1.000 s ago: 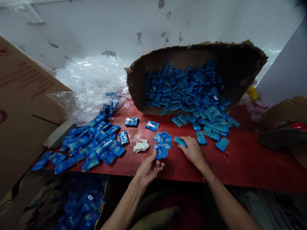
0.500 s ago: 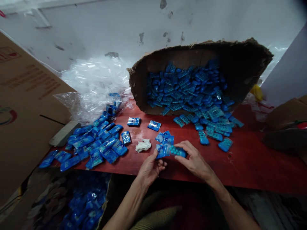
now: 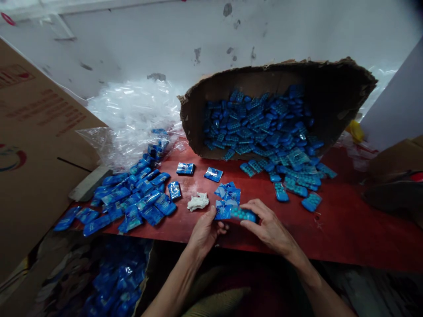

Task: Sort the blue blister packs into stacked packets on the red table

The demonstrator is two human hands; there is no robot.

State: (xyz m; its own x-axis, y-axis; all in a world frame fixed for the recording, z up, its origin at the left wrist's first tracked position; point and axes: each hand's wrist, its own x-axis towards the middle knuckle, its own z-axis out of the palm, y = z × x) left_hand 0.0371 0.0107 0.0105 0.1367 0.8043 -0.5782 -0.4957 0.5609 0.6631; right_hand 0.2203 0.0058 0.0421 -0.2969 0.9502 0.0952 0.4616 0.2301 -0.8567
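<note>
Between the thumb and fingers of my right hand is a small blue packet with rows of turquoise beads, held level above the table edge. My left hand pinches a flat blue printed card by its left side. The packet's left end meets or overlaps the card's right edge; I cannot tell which. Just behind the card lie more loose blue cards. A crumpled white cloth or tissue rests left of them. Small stacks of blue cards sit farther back.
A torn cardboard box lies on its side, spilling blue beaded packets onto the red table. Blue packets with cards form a heap at left, before clear plastic sleeves. A large carton stands far left.
My right hand has brought the beaded packet slightly left, closer against the card. My left hand keeps its pinch. The whole view has shifted a little.
</note>
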